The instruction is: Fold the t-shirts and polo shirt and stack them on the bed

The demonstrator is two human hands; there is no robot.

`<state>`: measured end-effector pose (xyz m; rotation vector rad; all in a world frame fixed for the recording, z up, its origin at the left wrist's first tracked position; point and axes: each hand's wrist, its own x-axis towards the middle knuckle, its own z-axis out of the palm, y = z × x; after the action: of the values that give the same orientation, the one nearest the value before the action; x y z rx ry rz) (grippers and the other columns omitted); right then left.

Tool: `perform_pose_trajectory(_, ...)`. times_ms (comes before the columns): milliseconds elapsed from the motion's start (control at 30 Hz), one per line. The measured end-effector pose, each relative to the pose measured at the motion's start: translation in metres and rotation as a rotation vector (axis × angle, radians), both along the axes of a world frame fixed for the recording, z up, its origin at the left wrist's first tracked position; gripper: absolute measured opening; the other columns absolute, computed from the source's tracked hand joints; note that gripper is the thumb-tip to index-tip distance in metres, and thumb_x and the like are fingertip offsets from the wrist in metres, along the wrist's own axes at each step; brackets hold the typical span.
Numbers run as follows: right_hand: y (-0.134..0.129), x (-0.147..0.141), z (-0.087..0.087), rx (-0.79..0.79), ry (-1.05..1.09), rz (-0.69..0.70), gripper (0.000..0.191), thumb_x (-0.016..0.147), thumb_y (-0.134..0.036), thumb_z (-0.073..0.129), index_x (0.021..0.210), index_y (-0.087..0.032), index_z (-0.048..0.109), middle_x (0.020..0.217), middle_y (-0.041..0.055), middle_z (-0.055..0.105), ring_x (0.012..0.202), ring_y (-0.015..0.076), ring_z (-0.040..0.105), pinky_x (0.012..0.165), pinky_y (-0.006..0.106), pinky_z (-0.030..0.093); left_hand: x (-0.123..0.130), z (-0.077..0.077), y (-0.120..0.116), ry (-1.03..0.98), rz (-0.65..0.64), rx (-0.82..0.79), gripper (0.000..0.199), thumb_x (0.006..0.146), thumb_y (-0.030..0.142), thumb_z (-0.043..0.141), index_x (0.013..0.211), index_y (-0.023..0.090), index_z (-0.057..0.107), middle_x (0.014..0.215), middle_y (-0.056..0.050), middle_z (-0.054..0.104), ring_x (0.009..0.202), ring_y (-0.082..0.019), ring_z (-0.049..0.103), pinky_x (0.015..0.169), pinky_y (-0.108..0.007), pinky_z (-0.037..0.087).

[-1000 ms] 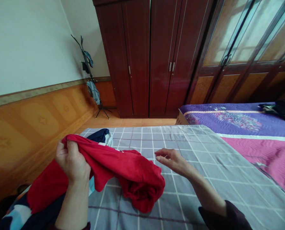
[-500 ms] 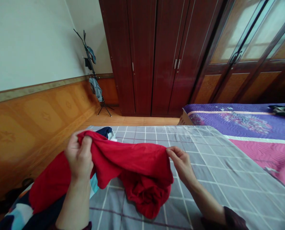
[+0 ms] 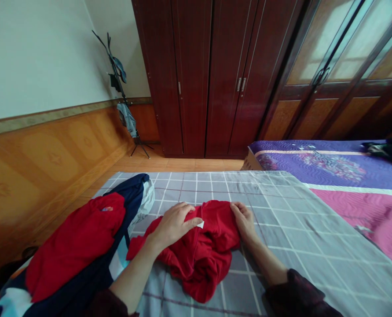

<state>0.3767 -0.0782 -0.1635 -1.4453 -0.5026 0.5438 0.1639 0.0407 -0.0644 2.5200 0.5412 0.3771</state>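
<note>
A crumpled red garment (image 3: 204, 253) lies on the grey checked bedsheet (image 3: 281, 229), with a small white tag (image 3: 200, 224) showing near its upper middle. Over its left part rests my left hand (image 3: 176, 225), thumb apart from the fingers, next to the tag. My right hand (image 3: 245, 220) pinches the garment's upper right edge between thumb and fingers. Left of these, another folded red garment (image 3: 80, 242) with a small emblem lies on a dark blue piece of clothing (image 3: 134, 193).
A dark red wardrobe (image 3: 196, 88) stands beyond the bed. At the back left is a coat stand (image 3: 116, 79) with things hung on it. To the right, a second bed (image 3: 327, 163) has a purple and pink cover. A wood-panelled wall (image 3: 50, 163) runs along the left.
My left hand has let go of the stretched left end and moved right, onto the middle of the garment. The cloth has dropped onto the bed. My right hand keeps its edge.
</note>
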Motion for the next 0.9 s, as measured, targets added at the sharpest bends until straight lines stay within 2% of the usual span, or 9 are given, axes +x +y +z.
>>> perform_pose_trajectory(133,0.003,-0.003,0.0,-0.047,-0.036,0.15,0.045,0.068,-0.057,0.066,0.086,-0.016,0.063,0.072,0.0052,0.067,0.061,0.0177,0.061,0.056,0.028,0.047,0.021,-0.033,-0.01,0.052,0.105,0.126,0.033,0.077,0.049,0.064,0.09,0.018,0.065,0.09,-0.006,0.064,0.091,-0.024,0.058,0.083,-0.034,0.042)
perform_pose_trajectory(200,0.005,-0.003,-0.001,-0.084,-0.073,0.199,0.053,0.067,-0.055,0.067,0.1,-0.015,0.062,0.075,0.0064,0.069,0.063,0.0191,0.062,0.057,0.029,0.048,0.026,-0.041,-0.012,0.064,0.142,0.144,0.021,0.075,0.038,0.066,0.083,0.018,0.065,0.084,-0.005,0.063,0.087,-0.024,0.058,0.08,-0.034,0.042)
perform_pose_trajectory(300,0.006,-0.001,-0.005,-0.152,-0.171,0.241,0.057,0.066,-0.046,0.068,0.11,-0.011,0.061,0.072,0.0049,0.069,0.062,0.0189,0.062,0.058,0.029,0.048,0.026,-0.042,-0.011,0.037,0.164,0.105,0.009,0.078,0.023,0.056,0.072,0.018,0.059,0.076,-0.003,0.061,0.077,-0.02,0.058,0.073,-0.03,0.041)
perform_pose_trajectory(400,0.005,0.002,-0.007,-0.219,-0.288,0.246,0.055,0.066,-0.038,0.067,0.113,-0.012,0.063,0.071,0.0034,0.069,0.065,0.0192,0.062,0.063,0.031,0.048,0.025,-0.036,-0.008,-0.101,0.116,-0.089,0.012,0.081,0.021,0.048,0.07,0.019,0.053,0.073,-0.001,0.059,0.072,-0.017,0.056,0.069,-0.027,0.041)
perform_pose_trajectory(533,0.005,0.005,-0.007,-0.274,-0.4,0.208,0.055,0.065,-0.033,0.065,0.116,-0.013,0.064,0.087,0.0075,0.072,0.078,0.0233,0.064,0.077,0.036,0.048,0.023,-0.026,-0.009,-0.315,-0.064,-0.457,0.012,0.083,0.025,0.047,0.075,0.018,0.053,0.095,-0.005,0.064,0.094,-0.02,0.058,0.085,-0.028,0.042)
perform_pose_trajectory(633,0.006,0.006,-0.007,-0.269,-0.435,0.2,0.046,0.066,-0.03,0.062,0.109,-0.016,0.068,0.094,0.0082,0.072,0.084,0.0247,0.065,0.081,0.038,0.047,0.022,-0.022,-0.013,-0.294,-0.116,-0.585,0.016,0.085,0.028,0.044,0.085,0.017,0.055,0.1,-0.006,0.064,0.099,-0.02,0.056,0.089,-0.03,0.041)
perform_pose_trajectory(800,0.006,0.006,-0.009,-0.191,-0.419,0.192,0.026,0.072,-0.028,0.054,0.087,-0.018,0.073,0.083,0.006,0.073,0.079,0.0222,0.065,0.076,0.034,0.049,0.024,-0.033,-0.017,-0.142,-0.068,-0.482,0.018,0.088,0.032,0.041,0.087,0.018,0.051,0.075,0.002,0.057,0.07,-0.014,0.054,0.07,-0.025,0.044)
perform_pose_trajectory(867,0.005,0.007,-0.01,-0.157,-0.391,0.16,0.027,0.074,-0.029,0.053,0.088,-0.017,0.072,0.082,0.0062,0.072,0.076,0.0215,0.065,0.073,0.033,0.05,0.026,-0.042,-0.018,-0.103,-0.038,-0.405,0.015,0.083,0.028,0.05,0.094,0.019,0.052,0.082,0.001,0.061,0.075,-0.015,0.057,0.074,-0.026,0.045)
perform_pose_trajectory(900,0.005,0.007,-0.01,-0.143,-0.375,0.144,0.027,0.074,-0.03,0.053,0.088,-0.016,0.071,0.081,0.0064,0.072,0.075,0.0213,0.065,0.072,0.033,0.05,0.028,-0.046,-0.018,-0.101,-0.027,-0.376,0.021,0.079,0.025,0.054,0.1,0.019,0.052,0.092,-0.001,0.064,0.083,-0.016,0.059,0.081,-0.027,0.045)
